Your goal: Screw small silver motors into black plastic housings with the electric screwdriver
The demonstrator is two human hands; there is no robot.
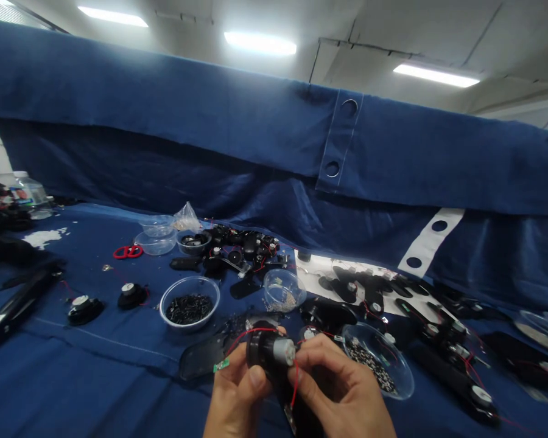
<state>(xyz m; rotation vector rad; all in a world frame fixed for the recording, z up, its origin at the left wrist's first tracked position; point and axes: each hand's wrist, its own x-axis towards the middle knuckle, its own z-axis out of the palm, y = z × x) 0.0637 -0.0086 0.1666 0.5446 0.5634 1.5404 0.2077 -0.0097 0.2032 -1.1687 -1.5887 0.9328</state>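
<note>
My left hand [235, 395] and my right hand [342, 392] meet at the bottom centre, both closed on a small black assembly with a silver motor [274, 353]. Red wires [295, 383] loop from it, and a tiny green circuit board [221, 365] hangs near my left fingers. Just beyond the hands lies a flat black plastic shell [201, 360] on the blue cloth. A clear bowl of small dark screws [189, 302] stands to the upper left of my hands. Another clear dish of small parts [379, 365] sits by my right hand.
A blue cloth-covered table [95, 365] holds heaps of black motor parts [246, 246], a small clear cup [283, 289], stacked clear bowls [156, 234], red scissors [128, 250] and two round black pieces [86, 308]. More black assemblies [438, 334] lie on the right. A blue curtain [256, 134] hangs behind.
</note>
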